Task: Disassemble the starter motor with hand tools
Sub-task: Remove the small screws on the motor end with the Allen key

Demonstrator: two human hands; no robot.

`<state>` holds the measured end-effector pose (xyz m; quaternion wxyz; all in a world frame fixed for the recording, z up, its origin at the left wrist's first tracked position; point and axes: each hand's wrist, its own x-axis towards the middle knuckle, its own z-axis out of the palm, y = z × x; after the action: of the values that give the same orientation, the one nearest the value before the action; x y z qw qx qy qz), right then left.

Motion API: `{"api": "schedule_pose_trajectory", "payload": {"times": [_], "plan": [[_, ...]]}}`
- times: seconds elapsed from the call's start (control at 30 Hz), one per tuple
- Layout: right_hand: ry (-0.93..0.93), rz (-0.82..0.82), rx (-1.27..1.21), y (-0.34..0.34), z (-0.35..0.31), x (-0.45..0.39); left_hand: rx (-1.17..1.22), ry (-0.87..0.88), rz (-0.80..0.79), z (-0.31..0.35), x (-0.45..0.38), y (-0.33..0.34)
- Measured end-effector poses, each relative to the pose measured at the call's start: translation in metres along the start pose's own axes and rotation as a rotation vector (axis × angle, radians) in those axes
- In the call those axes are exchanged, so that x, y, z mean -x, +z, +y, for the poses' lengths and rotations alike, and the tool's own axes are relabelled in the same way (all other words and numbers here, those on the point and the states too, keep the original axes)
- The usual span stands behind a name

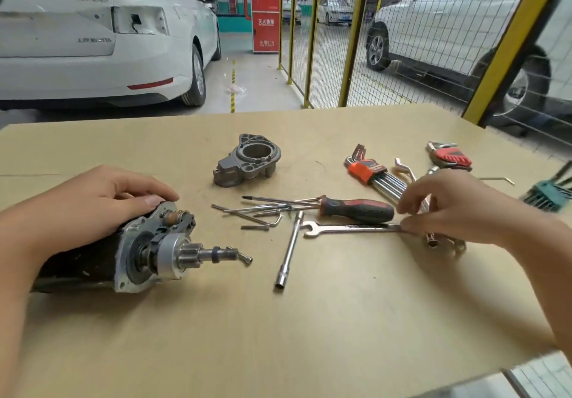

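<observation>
While my left hand (93, 208) lies over the starter motor (123, 252) at lower left of the frame, fingers curled round its dark body, the head view lists as follows

Item, starter motor: on its side on the table (309, 320), pinion gear (188, 256) and shaft pointing toward frame centre, front plate bare. Nose housing (247, 160) already off, standing apart at upper centre.

Item, right hand (458, 211): right of centre, fingertips pinching the handle end of the open-end wrench (349, 228), which lies flat, its open jaw toward the motor.

Item, loose tools, centre: red-and-black screwdriver (356, 209) just above the wrench; T-handle socket wrench (289, 250) crossing below it; several loose hex keys (263, 211) and long bolts (255, 227) beside the screwdriver tip; a small bolt (243, 256) touching the shaft end.

Item, upper right: orange-holder hex key set (371, 171), red-holder set (450, 157), green-holder set (554, 190) at the frame edge.

Step in hand, as I judge it: taking up the wrench for the next fastener. To do it well I should get a full grip further along the handle before lifting, so it does not swing into the screwdriver; keep the left hand firm so the round body cannot roll; seat the jaw squarely on the nut's flats before pulling
</observation>
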<state>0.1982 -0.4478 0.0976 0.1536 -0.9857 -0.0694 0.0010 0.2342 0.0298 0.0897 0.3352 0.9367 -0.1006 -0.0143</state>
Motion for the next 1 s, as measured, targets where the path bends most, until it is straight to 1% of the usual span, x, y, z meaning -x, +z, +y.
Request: {"api": "schedule_pose_trajectory", "payload": {"times": [0.07,0.27,0.33,0.4,0.57,0.73,0.9,1.0], "plan": [[-0.004,0.045,0.006,0.013,0.009,0.009,0.035,-0.003,0.016,0.001,-0.002,0.003],[0.019,0.224,-0.224,0.027,0.017,0.030,0.023,0.008,0.089,0.005,-0.006,0.012],[0.038,0.263,-0.252,0.027,0.022,0.039,0.018,0.004,0.103,0.004,-0.006,0.013],[0.036,0.289,-0.207,0.030,0.024,0.047,0.011,0.005,0.107,0.002,-0.007,0.013],[0.096,0.445,-0.193,0.037,0.029,0.054,0.000,0.015,0.125,-0.001,-0.008,0.012],[0.157,0.503,-0.131,0.044,0.033,0.052,0.015,0.005,0.127,-0.001,-0.008,0.014],[0.217,0.578,0.069,0.047,0.035,0.048,0.004,-0.003,0.130,0.000,-0.007,0.012],[0.270,0.601,0.130,0.045,0.038,0.046,-0.012,0.001,0.130,-0.004,-0.006,0.011]]}}
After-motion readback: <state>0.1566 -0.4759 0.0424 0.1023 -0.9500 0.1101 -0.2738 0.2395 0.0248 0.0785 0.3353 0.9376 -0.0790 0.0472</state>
